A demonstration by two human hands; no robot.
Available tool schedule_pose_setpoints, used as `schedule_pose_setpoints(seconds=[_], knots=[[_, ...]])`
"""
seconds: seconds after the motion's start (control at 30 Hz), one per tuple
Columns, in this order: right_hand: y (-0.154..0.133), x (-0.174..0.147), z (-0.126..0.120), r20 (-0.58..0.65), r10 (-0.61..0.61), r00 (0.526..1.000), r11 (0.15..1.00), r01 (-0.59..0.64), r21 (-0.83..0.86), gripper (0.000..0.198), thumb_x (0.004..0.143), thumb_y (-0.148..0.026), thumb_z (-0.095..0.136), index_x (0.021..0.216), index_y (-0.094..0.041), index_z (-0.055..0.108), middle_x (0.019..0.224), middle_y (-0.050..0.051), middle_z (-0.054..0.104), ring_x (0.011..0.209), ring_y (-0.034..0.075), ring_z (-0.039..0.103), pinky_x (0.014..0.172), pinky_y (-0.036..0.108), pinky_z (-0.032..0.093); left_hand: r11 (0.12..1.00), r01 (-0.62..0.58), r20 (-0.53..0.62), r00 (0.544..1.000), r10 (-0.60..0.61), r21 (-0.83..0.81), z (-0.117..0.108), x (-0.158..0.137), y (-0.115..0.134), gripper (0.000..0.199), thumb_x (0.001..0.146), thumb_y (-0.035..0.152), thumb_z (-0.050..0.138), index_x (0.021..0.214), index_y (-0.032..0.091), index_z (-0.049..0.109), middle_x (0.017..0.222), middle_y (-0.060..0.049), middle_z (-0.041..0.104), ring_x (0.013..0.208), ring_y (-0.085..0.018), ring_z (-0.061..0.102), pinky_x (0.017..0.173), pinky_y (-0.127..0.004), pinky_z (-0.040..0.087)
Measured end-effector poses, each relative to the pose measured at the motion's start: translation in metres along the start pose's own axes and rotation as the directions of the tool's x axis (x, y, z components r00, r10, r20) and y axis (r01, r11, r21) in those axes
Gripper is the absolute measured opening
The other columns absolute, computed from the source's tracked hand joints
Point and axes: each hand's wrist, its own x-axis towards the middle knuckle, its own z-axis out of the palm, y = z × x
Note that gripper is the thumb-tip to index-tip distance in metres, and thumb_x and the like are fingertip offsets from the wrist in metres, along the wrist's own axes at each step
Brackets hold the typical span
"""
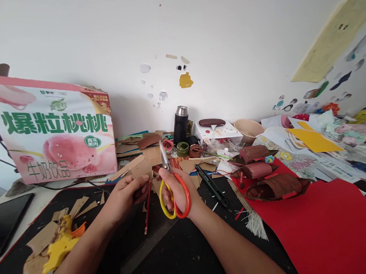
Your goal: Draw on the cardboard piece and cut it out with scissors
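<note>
Biggest thing in view is the plain white wall (233, 48): stickers, odd cutouts and a pale yellow sheet (325, 43) stuck on it at a slant, right side. Below that is a cluttered desk with a black mat (165, 260), its edge trimmed red on the left.

Then the pink-and-white carton (59, 119) standing at the left. Its huge green letters read 爆粒桃桃, with 牛奶饮品 lower down and 真实果肉 in a green oval by the peach picture. Small logo and Olympic rings up top; the finer print is too tiny for me to read.

On the right, a bright red ridged sheet (325, 223) hangs over the mat, with three brown boat-looking models (279, 187) at its far edge.

Hands next. The right hand (180, 190) is wrapped round the handles of the scissors (164, 159), one loop red and one yellow, blades pointing up and away over the middle of the mat. The left hand (126, 197) is just beside it, thumb and fingers drawn together; can't tell if they're pinching the little brown scrap by the blades.

Smaller stuff: yellow glue gun (61, 243) on cardboard bits, black flask (180, 131) against the wall, and a red pencil (148, 208) under the left fingertips.
</note>
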Motion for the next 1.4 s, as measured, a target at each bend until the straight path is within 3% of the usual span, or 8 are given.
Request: schedule_pose_setpoints(seconds=[0.23,0.5,0.73,0.9,1.03,1.13,1.23,1.4], knots=[[-0.001,0.002,-0.005,0.017,0.027,0.999,1.000,-0.026,-0.008,0.066,0.081,-0.084,0.080,0.086,-0.024,0.054,0.047,-0.011,0.052,0.031,0.009,0.044,0.036,0.021,0.037,0.974,0.118,0.331,0.927,-0.178,0.196,-0.005,-0.007,0.000,0.052,0.080,0.057,0.086,0.056,0.021,0.056,0.051,0.006,0.040,0.048,-0.009,0.030,0.048,-0.026,0.023],[0.000,0.005,-0.006,-0.058,-0.010,0.998,1.000,0.010,0.009,0.059,0.083,-0.075,0.081,0.084,-0.025,0.051,0.048,-0.012,0.050,0.032,0.009,0.045,0.036,0.020,0.036,0.969,0.013,0.215,0.974,-0.068,0.246,-0.010,-0.002,0.009,0.056,0.079,0.071,0.088,0.069,0.021,0.065,0.058,0.003,0.056,0.049,-0.012,0.050,0.051,-0.025,0.037],[0.001,0.003,-0.004,-0.062,-0.058,0.996,0.998,0.055,-0.044,0.052,0.087,-0.069,0.078,0.086,-0.025,0.052,0.049,-0.011,0.053,0.032,0.010,0.046,0.035,0.020,0.038,0.957,-0.007,0.310,0.947,-0.086,0.289,-0.009,-0.004,0.014,0.057,0.084,0.074,0.083,0.072,0.020,0.072,0.061,0.000,0.065,0.051,-0.014,0.057,0.053,-0.026,0.043],[0.000,0.003,-0.003,-0.081,-0.053,0.995,0.998,0.050,-0.036,0.048,0.086,-0.065,0.078,0.087,-0.025,0.052,0.048,-0.012,0.052,0.031,0.010,0.046,0.033,0.019,0.038,0.977,-0.026,0.165,0.986,-0.010,0.213,-0.009,-0.001,0.017,0.053,0.081,0.069,0.088,0.068,0.021,0.069,0.058,0.000,0.066,0.048,-0.014,0.056,0.049,-0.026,0.041],[0.003,0.002,-0.002,-0.008,-0.050,0.999,0.998,0.049,-0.046,0.049,0.088,-0.067,0.077,0.090,-0.024,0.056,0.048,-0.011,0.052,0.031,0.010,0.045,0.033,0.019,0.038,0.985,-0.092,0.000,0.996,0.093,0.148,-0.013,0.002,0.015,0.051,0.084,0.065,0.086,0.066,0.021,0.068,0.054,0.000,0.063,0.046,-0.012,0.053,0.048,-0.024,0.041],[0.005,0.001,0.000,0.064,-0.023,0.998,0.998,0.026,-0.051,0.057,0.088,-0.077,0.075,0.095,-0.022,0.060,0.047,-0.010,0.055,0.032,0.012,0.049,0.033,0.020,0.038,0.987,-0.135,-0.164,0.975,0.149,0.092,-0.018,0.006,0.013,0.048,0.084,0.058,0.088,0.065,0.020,0.066,0.053,0.001,0.061,0.045,-0.010,0.051,0.046,-0.022,0.040],[0.002,-0.002,0.001,0.086,0.026,0.996,0.997,-0.020,-0.071,0.069,0.085,-0.088,0.073,0.100,-0.021,0.062,0.049,-0.007,0.059,0.038,0.015,0.059,0.036,0.020,0.038,0.978,-0.205,-0.353,0.919,0.178,-0.041,-0.023,0.011,0.013,0.042,0.078,0.051,0.092,0.068,0.020,0.067,0.055,0.002,0.063,0.045,-0.011,0.054,0.043,-0.021,0.039],[0.003,-0.004,0.005,0.138,0.085,0.987,0.988,-0.065,-0.139,0.087,0.079,-0.101,0.067,0.108,-0.019,0.065,0.054,-0.001,0.067,0.047,0.020,0.070,0.044,0.022,0.047,0.946,-0.219,-0.429,0.898,0.100,-0.237,-0.028,0.016,0.016,0.042,0.060,0.039,0.102,0.081,0.017,0.073,0.075,-0.002,0.078,0.058,-0.012,0.068,0.050,-0.019,0.050]])
